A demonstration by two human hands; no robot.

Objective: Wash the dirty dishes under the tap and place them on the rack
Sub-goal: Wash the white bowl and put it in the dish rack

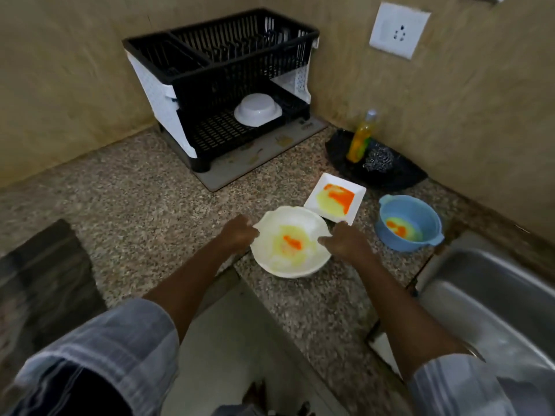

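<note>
Bowl [290, 242] between hands | left hand [240, 232] grips left rim | right hand [345, 240] grips right rim

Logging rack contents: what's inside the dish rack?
Dish rack: one white bowl, upside down, on the lower shelf. The upper basket looks empty through the slats, but its dark floor is partly hidden.

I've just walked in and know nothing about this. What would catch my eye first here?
Two hands, left and right, grip a round white bowl smeared orange and yellow, mid-counter. Right of it sit a dirty square plate and a blue bowl. Behind, in the corner, a black rack holds one upturned white bowl.
</note>
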